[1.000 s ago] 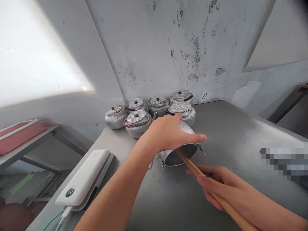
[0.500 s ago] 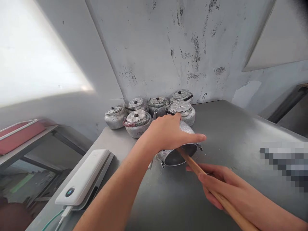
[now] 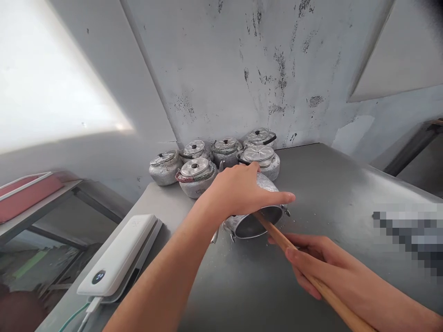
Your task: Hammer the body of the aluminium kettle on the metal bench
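Observation:
A dented metal kettle [image 3: 242, 227] lies tipped on its side on the grey table [image 3: 221, 286], its open mouth facing me. My left hand [image 3: 242, 191] presses over the upper side of this kettle, thumb stretched out to the right; the far fingers are partly hidden. In my right hand [image 3: 311, 263] is a wooden stick [image 3: 282, 240], gripped along its middle, with its far end inside the kettle's mouth. That end is hidden in the dark interior. Several lidded metal kettles [image 3: 195, 180] stand behind, near the wall.
At the left table edge lies a white power bank [image 3: 119, 256] with cables plugged in, on top of another flat device. A red item [image 3: 29, 193] rests on a lower stand at the far left. A pixelated patch covers something at the right. The stained wall [image 3: 221, 69] rises behind.
The whole view has shifted very slightly. Both hands, the stick and the tipped kettle keep nearly the same positions.

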`<state>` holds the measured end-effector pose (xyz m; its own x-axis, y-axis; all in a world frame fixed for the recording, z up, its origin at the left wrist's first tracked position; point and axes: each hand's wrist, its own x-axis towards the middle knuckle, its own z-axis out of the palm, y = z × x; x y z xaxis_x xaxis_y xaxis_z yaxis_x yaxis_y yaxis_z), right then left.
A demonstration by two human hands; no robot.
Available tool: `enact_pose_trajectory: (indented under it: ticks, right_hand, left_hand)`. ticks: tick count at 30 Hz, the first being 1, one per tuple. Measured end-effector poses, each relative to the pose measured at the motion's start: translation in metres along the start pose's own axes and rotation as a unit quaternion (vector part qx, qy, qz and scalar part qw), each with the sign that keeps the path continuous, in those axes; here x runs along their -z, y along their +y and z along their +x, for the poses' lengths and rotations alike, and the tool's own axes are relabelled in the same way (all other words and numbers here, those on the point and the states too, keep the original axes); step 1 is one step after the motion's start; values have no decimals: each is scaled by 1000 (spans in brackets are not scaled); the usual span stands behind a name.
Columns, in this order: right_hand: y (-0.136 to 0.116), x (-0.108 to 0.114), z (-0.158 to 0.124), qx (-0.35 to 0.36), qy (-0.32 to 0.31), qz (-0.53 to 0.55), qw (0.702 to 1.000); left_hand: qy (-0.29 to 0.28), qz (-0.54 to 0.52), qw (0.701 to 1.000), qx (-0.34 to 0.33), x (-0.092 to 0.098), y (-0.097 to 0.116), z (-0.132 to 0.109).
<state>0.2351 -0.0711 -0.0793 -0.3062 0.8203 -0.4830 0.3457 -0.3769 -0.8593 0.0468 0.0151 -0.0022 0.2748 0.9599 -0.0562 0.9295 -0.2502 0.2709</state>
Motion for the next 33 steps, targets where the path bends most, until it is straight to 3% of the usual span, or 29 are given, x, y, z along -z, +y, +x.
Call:
enact_pose_trajectory:
  ticks: [7,18,23,27,33]
  right_hand:
    - [5,-3,1,26,-21,-54,998]
    - [-6,-1,-5,-9,5,0,1000]
    - [-8,4,-5,-17,-22,-51,998]
    - [-3,4,-3,5,-16,-32,999]
    - [4,-2,-6,-49,-9,8,999]
  left_hand:
    - [-1,8,1000,1,1,1,-1]
    - [0,4,1000,-4,0,0,-1]
    - [-2,4,1000,4,1,2,-1]
    - [1,3,1000,0,0,1,0]
    - [3,4,1000,-7,0,-2,-1]
